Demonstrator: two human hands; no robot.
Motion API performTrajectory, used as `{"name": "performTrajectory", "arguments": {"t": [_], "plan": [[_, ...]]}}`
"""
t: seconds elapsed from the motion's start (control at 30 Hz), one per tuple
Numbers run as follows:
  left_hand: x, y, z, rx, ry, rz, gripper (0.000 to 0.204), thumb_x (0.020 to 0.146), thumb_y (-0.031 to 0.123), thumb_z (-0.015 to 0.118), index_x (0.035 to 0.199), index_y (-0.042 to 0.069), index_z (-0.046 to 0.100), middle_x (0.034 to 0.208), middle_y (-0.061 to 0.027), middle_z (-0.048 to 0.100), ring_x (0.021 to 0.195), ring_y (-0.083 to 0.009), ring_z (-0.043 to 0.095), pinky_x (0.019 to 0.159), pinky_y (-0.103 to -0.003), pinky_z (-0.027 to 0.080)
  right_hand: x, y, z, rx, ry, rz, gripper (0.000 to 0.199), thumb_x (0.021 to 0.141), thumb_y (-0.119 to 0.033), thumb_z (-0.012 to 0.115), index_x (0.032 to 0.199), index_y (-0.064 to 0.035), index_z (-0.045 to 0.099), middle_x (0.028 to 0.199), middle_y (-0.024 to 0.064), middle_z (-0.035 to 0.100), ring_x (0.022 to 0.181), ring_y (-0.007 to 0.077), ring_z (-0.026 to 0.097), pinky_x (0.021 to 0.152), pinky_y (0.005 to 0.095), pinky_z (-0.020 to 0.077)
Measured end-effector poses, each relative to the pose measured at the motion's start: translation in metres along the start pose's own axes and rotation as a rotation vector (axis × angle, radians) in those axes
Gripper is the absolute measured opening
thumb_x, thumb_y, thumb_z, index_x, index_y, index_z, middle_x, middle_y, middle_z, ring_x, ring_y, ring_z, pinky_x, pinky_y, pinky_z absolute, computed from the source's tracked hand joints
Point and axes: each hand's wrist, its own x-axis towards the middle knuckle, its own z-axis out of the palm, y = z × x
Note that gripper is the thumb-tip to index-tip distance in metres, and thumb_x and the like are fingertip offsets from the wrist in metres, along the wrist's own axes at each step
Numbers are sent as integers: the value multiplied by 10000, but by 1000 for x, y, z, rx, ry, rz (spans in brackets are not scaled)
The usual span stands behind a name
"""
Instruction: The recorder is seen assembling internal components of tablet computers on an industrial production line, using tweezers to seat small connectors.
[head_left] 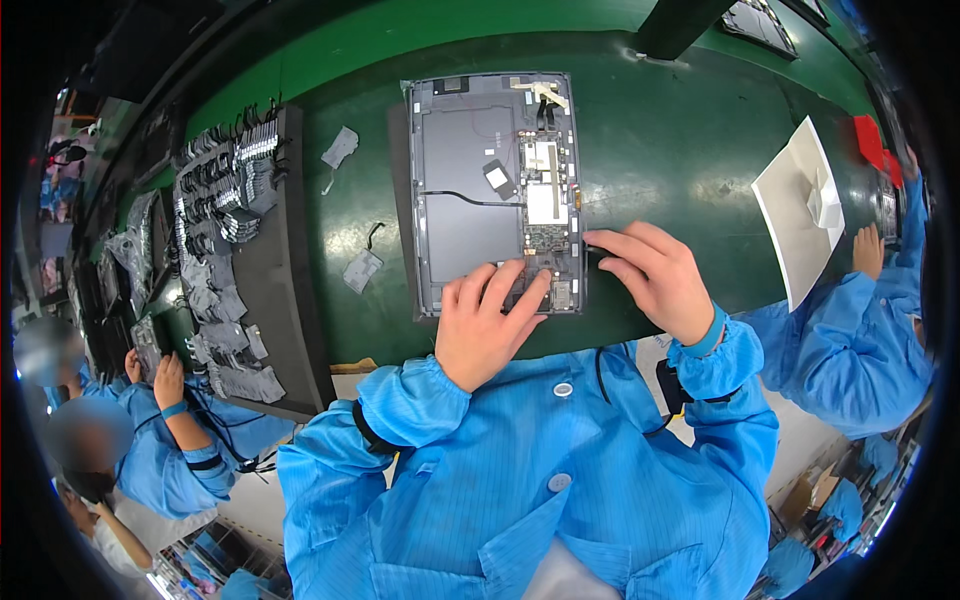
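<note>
An opened tablet-like device casing (470,240), dark grey, lies in front of me with its inside facing up. A circuit board (545,238) with pale shield covers runs along its right side. My left hand (488,325) rests on the lower part of the casing, fingers spread and fingertips on the board's lower end. At the casing's right edge is my right hand (660,280), its thumb and forefinger drawn together; what is between them, if anything, is too small to tell. A black cable (470,198) crosses the casing, near a small black part with a white label (498,180).
To the left, a dark tray (305,290) bears rows of grey parts with cables (225,230). Two loose grey parts with leads (341,147) lie on the green table (680,130). A bent white sheet (800,210) stands at right. Co-workers in blue sit on both sides.
</note>
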Motion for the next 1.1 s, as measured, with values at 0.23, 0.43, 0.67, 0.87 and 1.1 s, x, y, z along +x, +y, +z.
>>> {"name": "performTrajectory", "arguments": {"t": [0.23,0.43,0.67,0.87,1.1], "plan": [[-1,-2,0,-53,37,-1,573,710,269,780,1256,227,614,1285,-31,527,1123,-273,491,894,-433,399,2,4,18,-212,85,-236,280,715,-50,703,986,-123,701,879,23,605,751,221,612,642,345,524],[0,0,0,-52,36,-7,562,714,270,774,1250,223,612,1288,-31,524,1126,-271,492,896,-429,399,6,-2,16,-286,81,-279,268,686,-40,675,934,-135,712,883,4,603,731,195,604,622,326,516],[0,-1,0,-60,43,-9,559,717,277,769,1250,224,609,1292,-29,520,1128,-263,492,900,-422,396,11,-3,16,-305,33,-340,252,674,-56,657,902,-144,719,876,-7,605,748,178,607,622,319,506],[0,-1,-1,-66,42,-16,557,714,275,770,1245,227,612,1290,-24,520,1127,-261,492,891,-419,396,15,-8,15,-340,8,-343,226,688,-71,646,891,-141,717,862,-4,594,746,176,601,615,316,496],[1,0,0,-84,53,-17,542,708,272,772,1226,216,622,1285,-31,529,1123,-268,494,889,-422,396,17,-36,20,-614,-49,-324,89,688,-154,648,752,-94,656,791,23,530,719,175,567,591,302,443]]}}
